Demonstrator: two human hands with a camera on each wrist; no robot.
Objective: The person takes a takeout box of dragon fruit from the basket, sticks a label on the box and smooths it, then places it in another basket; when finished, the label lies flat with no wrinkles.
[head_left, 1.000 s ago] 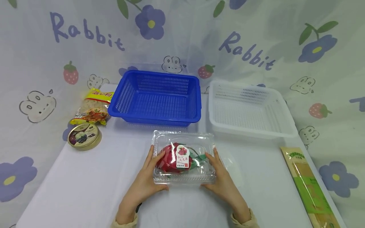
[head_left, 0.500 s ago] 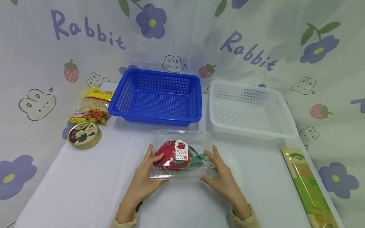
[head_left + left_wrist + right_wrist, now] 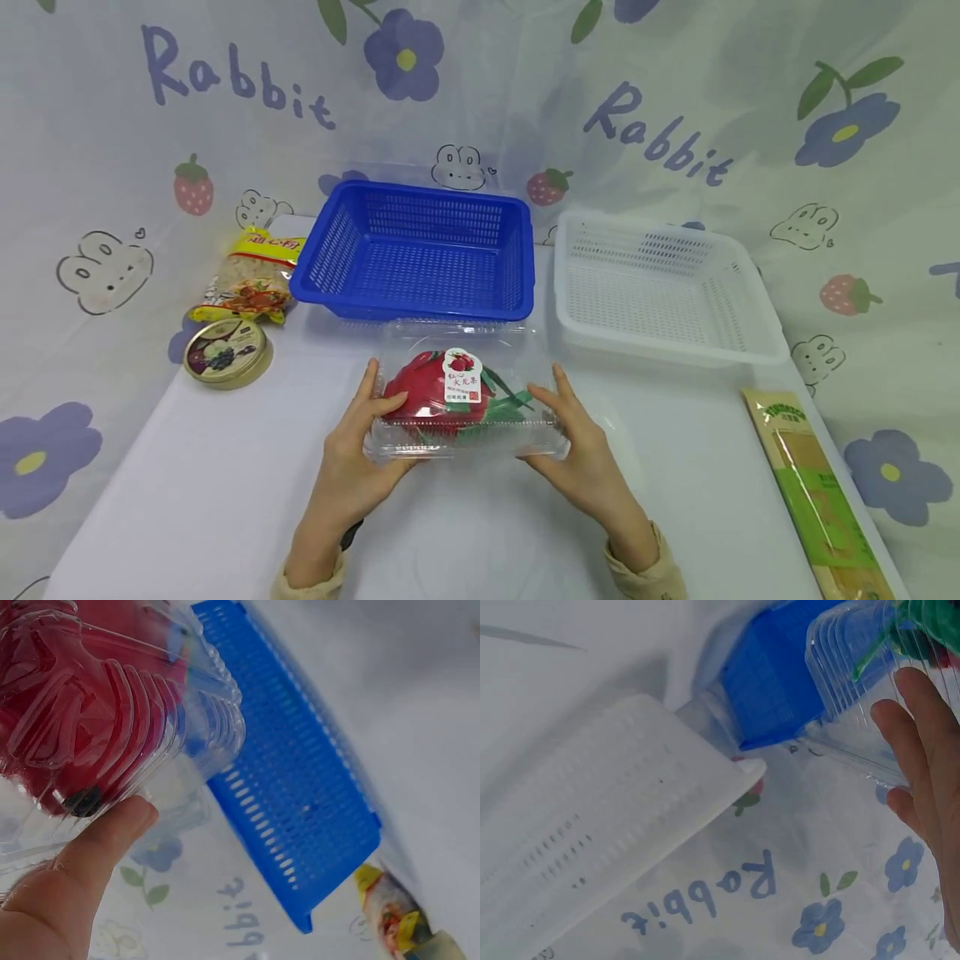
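A clear plastic clamshell box (image 3: 427, 446) holds a red dragon fruit (image 3: 420, 392) with green leafy tips; a white label with red print is stuck on its lid. My left hand (image 3: 351, 454) grips the box's left end, thumb at the near side and fingers along the end. On the opposite end, my right hand (image 3: 592, 467) holds it the same way. The box is lifted and tilted, its front wall facing me. In the left wrist view a finger presses the ribbed plastic beside the fruit; in the right wrist view several fingers lie against the box wall.
Behind the box stands a blue basket (image 3: 412, 310), with a white basket (image 3: 667, 346) to its right. At left lie a yellow food bag (image 3: 251, 275) and a round gold tin (image 3: 228, 354). A long green and tan packet (image 3: 821, 500) lies along the right edge.
Both hands have raised the box and moved it slightly left and toward the blue basket. Its near side has tipped up, so the front wall shows more.
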